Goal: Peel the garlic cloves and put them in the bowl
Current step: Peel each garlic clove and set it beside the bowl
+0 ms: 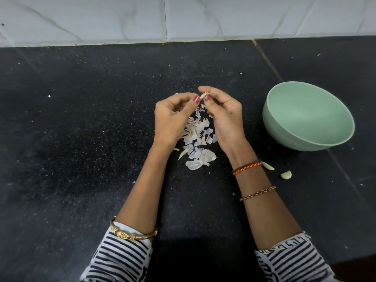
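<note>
Black speckled countertop [81,139], marble-tiled wall [101,17]

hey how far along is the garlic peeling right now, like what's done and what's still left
Done: a pile of papery skins lies on the black counter, and two peeled-looking cloves sit beside the right wrist. In hand: both hands, left hand and right hand, pinch one clove and work its skin. Left: the green bowl shows nothing inside from here, so the cloves still need to go in.
</note>
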